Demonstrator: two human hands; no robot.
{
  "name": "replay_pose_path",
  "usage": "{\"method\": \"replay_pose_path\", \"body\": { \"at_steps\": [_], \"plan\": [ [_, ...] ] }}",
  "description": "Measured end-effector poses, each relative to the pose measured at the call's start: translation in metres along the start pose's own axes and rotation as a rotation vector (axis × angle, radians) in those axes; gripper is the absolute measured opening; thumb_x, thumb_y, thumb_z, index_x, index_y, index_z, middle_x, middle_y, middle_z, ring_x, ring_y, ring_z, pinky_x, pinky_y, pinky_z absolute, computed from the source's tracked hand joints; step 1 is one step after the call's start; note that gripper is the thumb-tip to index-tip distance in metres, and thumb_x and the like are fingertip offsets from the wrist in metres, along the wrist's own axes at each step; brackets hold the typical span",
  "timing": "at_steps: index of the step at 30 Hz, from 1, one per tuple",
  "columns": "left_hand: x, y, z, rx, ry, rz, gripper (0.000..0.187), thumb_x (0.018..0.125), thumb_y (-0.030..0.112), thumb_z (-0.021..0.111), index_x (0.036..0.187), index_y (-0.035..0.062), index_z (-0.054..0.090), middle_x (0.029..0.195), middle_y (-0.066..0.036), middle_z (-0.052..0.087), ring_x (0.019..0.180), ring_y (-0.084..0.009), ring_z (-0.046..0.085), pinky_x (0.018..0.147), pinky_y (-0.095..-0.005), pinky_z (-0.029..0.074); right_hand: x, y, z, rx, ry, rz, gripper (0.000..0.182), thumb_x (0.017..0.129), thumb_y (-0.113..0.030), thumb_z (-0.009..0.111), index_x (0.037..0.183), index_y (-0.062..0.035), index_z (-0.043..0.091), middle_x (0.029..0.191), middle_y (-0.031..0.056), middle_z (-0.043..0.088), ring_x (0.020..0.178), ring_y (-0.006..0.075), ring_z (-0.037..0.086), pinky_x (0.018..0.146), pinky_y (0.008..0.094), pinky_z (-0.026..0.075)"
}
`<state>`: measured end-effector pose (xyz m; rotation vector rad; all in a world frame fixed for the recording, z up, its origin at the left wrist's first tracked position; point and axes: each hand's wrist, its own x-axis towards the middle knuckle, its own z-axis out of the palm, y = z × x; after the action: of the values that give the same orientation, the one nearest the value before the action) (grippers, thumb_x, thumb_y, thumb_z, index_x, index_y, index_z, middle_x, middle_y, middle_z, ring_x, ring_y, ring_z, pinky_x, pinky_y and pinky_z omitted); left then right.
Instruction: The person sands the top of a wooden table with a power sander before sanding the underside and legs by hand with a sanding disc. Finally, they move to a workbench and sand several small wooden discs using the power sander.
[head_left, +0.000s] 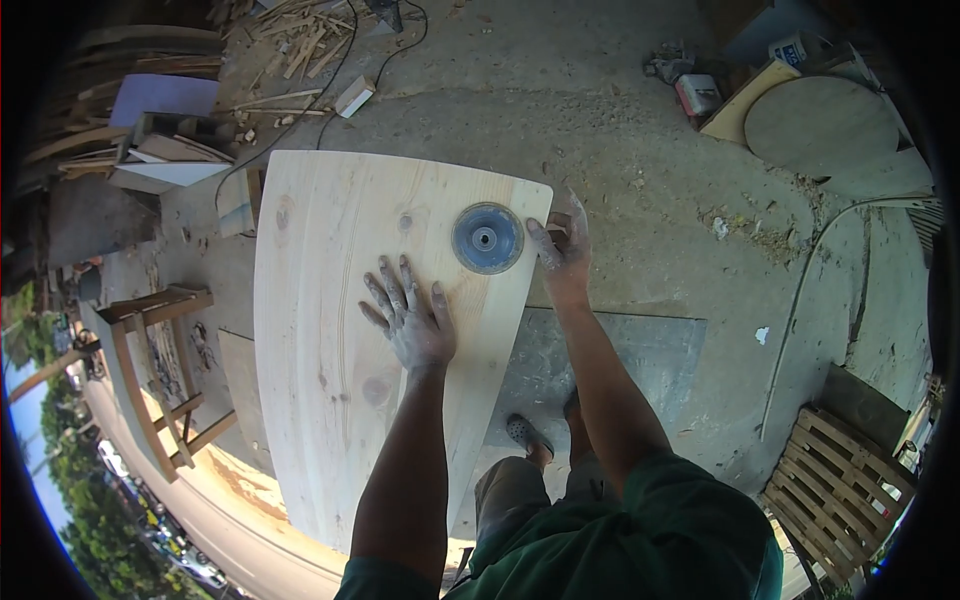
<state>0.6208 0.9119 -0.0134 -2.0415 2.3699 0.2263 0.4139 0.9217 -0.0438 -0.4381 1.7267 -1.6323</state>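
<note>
A large pale wooden panel (330,300) with knots and a curved far edge lies in front of me. My left hand (412,315) rests flat on its surface, dusty, with the fingers spread and nothing held. At the panel's right edge is my right hand (563,245), also dusty, its thumb near the edge and its fingers partly curled; whether it grips the edge is unclear. A round blue disc (487,238) with a metal centre lies on the panel near the far right corner, just left of my right hand.
Wood scraps (315,40) and a black cable lie on the concrete floor beyond the panel. A wooden frame (150,350) stands at the left. Round boards (820,125) lean at the far right, and a slatted pallet (840,490) is at the near right.
</note>
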Motion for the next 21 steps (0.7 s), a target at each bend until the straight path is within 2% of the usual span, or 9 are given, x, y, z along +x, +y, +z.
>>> {"method": "replay_pose_path", "body": {
  "at_steps": [5, 8, 10, 12, 14, 16, 18, 19, 21],
  "plan": [
    [-0.001, -0.002, -0.001, -0.001, 0.026, 0.012, 0.063, 0.103, 0.043, 0.036, 0.158, 0.0144, 0.024, 0.165, -0.013, 0.014, 0.152, -0.0390, 0.003, 0.119, -0.0609, -0.003, 0.034, -0.002, -0.003, 0.085, -0.103, 0.077, 0.043, 0.088, -0.012, 0.076, 0.127, -0.0010, 0.062, 0.089, 0.0013, 0.066, 0.079, 0.0074, 0.061, 0.068, 0.0232, 0.050],
    [-0.001, 0.000, -0.011, -0.014, 0.007, 0.000, 0.064, 0.102, 0.043, 0.038, 0.158, 0.0142, 0.024, 0.165, -0.013, 0.015, 0.152, -0.0388, 0.004, 0.119, -0.0613, -0.004, 0.064, 0.007, -0.011, 0.063, -0.205, 0.151, 0.029, 0.088, -0.012, 0.076, 0.114, -0.0014, 0.069, 0.087, 0.0002, 0.067, 0.079, 0.0075, 0.061, 0.067, 0.0232, 0.050],
    [0.001, 0.001, -0.016, -0.072, 0.006, -0.011, 0.065, 0.100, 0.043, 0.041, 0.157, 0.0139, 0.026, 0.165, -0.013, 0.016, 0.152, -0.0392, 0.004, 0.119, -0.0615, -0.004, 0.065, 0.002, -0.013, -0.014, -0.227, 0.102, 0.018, 0.090, -0.015, 0.075, 0.102, -0.0018, 0.072, 0.086, -0.0011, 0.067, 0.076, 0.0071, 0.061, 0.064, 0.0233, 0.050],
    [0.000, 0.001, -0.022, -0.112, 0.001, -0.034, 0.065, 0.100, 0.043, 0.041, 0.157, 0.0143, 0.027, 0.165, -0.014, 0.017, 0.152, -0.0392, 0.005, 0.119, -0.0619, -0.004, 0.063, -0.002, -0.011, 0.049, -0.209, 0.118, 0.016, 0.092, -0.018, 0.073, 0.096, -0.0032, 0.073, 0.086, -0.0020, 0.067, 0.074, 0.0069, 0.060, 0.064, 0.0237, 0.050],
    [-0.002, -0.002, -0.024, -0.129, 0.011, -0.042, 0.065, 0.099, 0.044, 0.043, 0.156, 0.0152, 0.029, 0.165, -0.013, 0.017, 0.152, -0.0391, 0.005, 0.119, -0.0621, -0.003, 0.076, 0.007, -0.023, -0.006, -0.334, 0.126, 0.015, 0.095, -0.021, 0.068, 0.097, -0.0060, 0.073, 0.090, -0.0012, 0.067, 0.077, 0.0078, 0.061, 0.068, 0.0250, 0.053],
    [-0.004, -0.004, -0.030, -0.143, 0.007, -0.053, 0.066, 0.099, 0.045, 0.042, 0.156, 0.0169, 0.028, 0.165, -0.012, 0.017, 0.152, -0.0379, 0.006, 0.120, -0.0615, -0.002, 0.078, -0.005, -0.023, 0.021, -0.439, 0.202, 0.021, 0.097, -0.024, 0.064, 0.103, -0.0036, 0.069, 0.093, 0.0021, 0.069, 0.082, 0.0118, 0.066, 0.073, 0.0296, 0.056],
    [-0.005, -0.005, -0.032, -0.160, 0.012, -0.072, 0.066, 0.100, 0.047, 0.042, 0.157, 0.0186, 0.026, 0.165, -0.010, 0.016, 0.153, -0.0356, 0.007, 0.120, -0.0607, -0.001, 0.077, -0.015, -0.019, -0.030, -0.433, 0.257, 0.024, 0.099, -0.025, 0.059, 0.103, -0.0028, 0.067, 0.096, 0.0056, 0.068, 0.087, 0.0166, 0.067, 0.074, 0.0324, 0.056],
    [-0.007, -0.009, -0.034, -0.159, 0.023, -0.086, 0.066, 0.100, 0.047, 0.041, 0.157, 0.0194, 0.025, 0.165, -0.009, 0.016, 0.153, -0.0349, 0.007, 0.121, -0.0603, -0.001, 0.080, -0.015, -0.020, -0.046, -0.431, 0.305, 0.026, 0.100, -0.025, 0.058, 0.104, -0.0012, 0.067, 0.096, 0.0062, 0.068, 0.086, 0.0167, 0.067, 0.073, 0.0305, 0.055],
    [-0.008, -0.006, -0.031, -0.177, 0.026, -0.077, 0.066, 0.100, 0.048, 0.040, 0.158, 0.0210, 0.023, 0.166, -0.008, 0.015, 0.153, -0.0336, 0.007, 0.121, -0.0595, 0.000, 0.096, -0.008, -0.030, -0.211, -0.629, 0.124, 0.025, 0.100, -0.022, 0.056, 0.100, 0.0010, 0.067, 0.095, 0.0083, 0.068, 0.080, 0.0160, 0.066, 0.067, 0.0292, 0.053]
  ]
}}
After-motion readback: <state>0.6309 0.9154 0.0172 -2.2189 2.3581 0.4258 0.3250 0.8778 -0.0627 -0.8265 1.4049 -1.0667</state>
